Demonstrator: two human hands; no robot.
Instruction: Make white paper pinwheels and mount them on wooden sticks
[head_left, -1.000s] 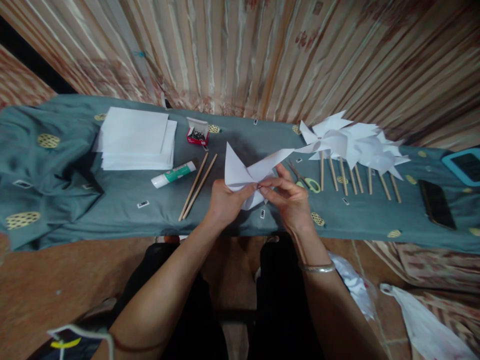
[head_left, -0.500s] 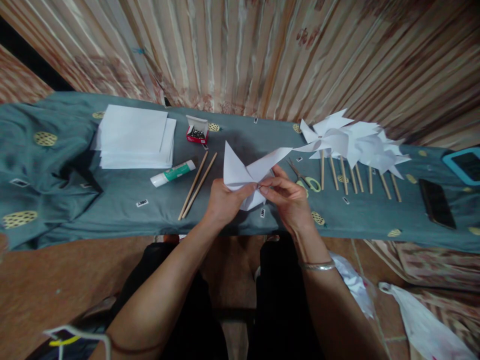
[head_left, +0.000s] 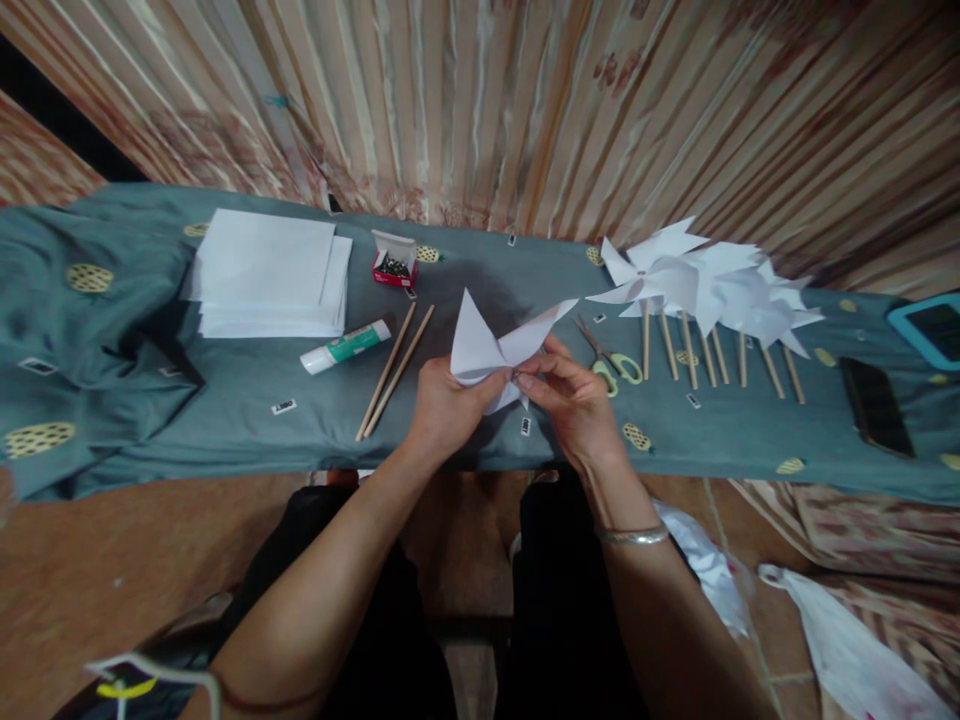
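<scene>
A white folded paper pinwheel [head_left: 487, 345] is held over the near edge of the teal-covered table [head_left: 247, 400]. My left hand [head_left: 444, 408] grips it from below with closed fingers. My right hand [head_left: 577, 400] pinches its centre with thumb and fingertips. Whether a pin sits at the centre, I cannot tell. Two bare wooden sticks [head_left: 394, 372] lie just left of my hands, and green-handled scissors [head_left: 611, 360] lie just right.
A stack of white paper [head_left: 266, 275], a glue stick [head_left: 345, 347] and a small red box of pins [head_left: 395, 262] lie at the left. Several finished pinwheels on sticks [head_left: 705, 290] lie at the right, beside a black phone [head_left: 874, 405] and a blue-cased device [head_left: 926, 328]. Curtains hang behind.
The pinwheel's right blade has folded in toward the centre, so the paper looks more compact. Both hands stay in nearly the same place.
</scene>
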